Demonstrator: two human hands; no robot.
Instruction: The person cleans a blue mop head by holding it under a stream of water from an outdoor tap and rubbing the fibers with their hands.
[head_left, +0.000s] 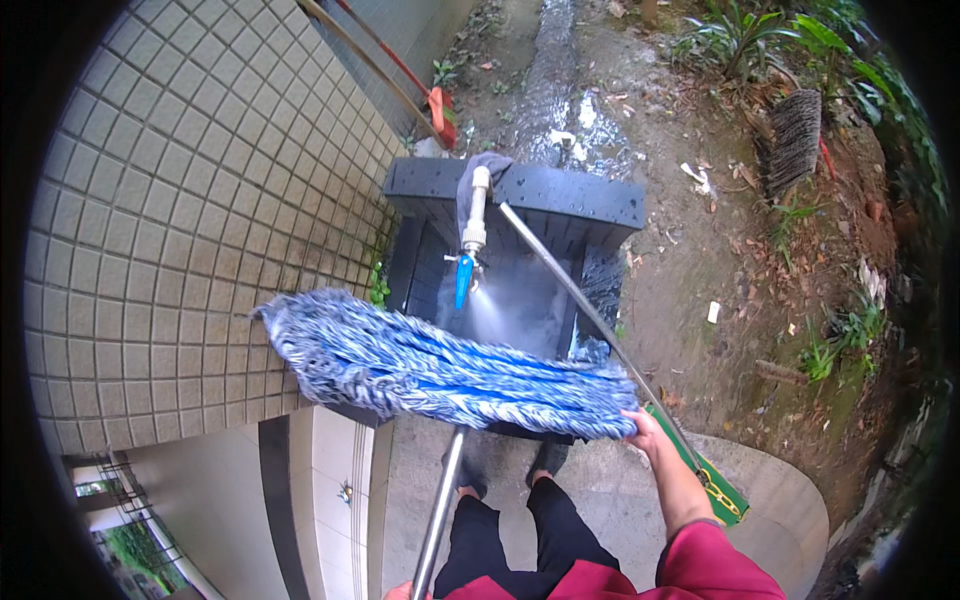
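Observation:
A wide flat mop head (450, 367) with blue, white and grey yarn strands spans the view before me, raised over the front of a dark tiled basin (525, 196). My right hand (643, 430) grips the mop head's right end. At the bottom edge, my left hand (403, 592), mostly cut off, is closed around its shiny metal handle (442, 502). Behind the mop, water (489, 315) sprays into the basin from a tap with a blue lever (464, 279). The mop head hides the near part of the basin.
A grey cloth (491, 160) hangs around the tap's pipe. One metal pole (570, 285) leans against the basin's rim, with a green flat head (724, 491) on the concrete. A tiled wall (187, 225) stands left. Brooms (441, 116) and a bristled head (796, 139) lie farther off.

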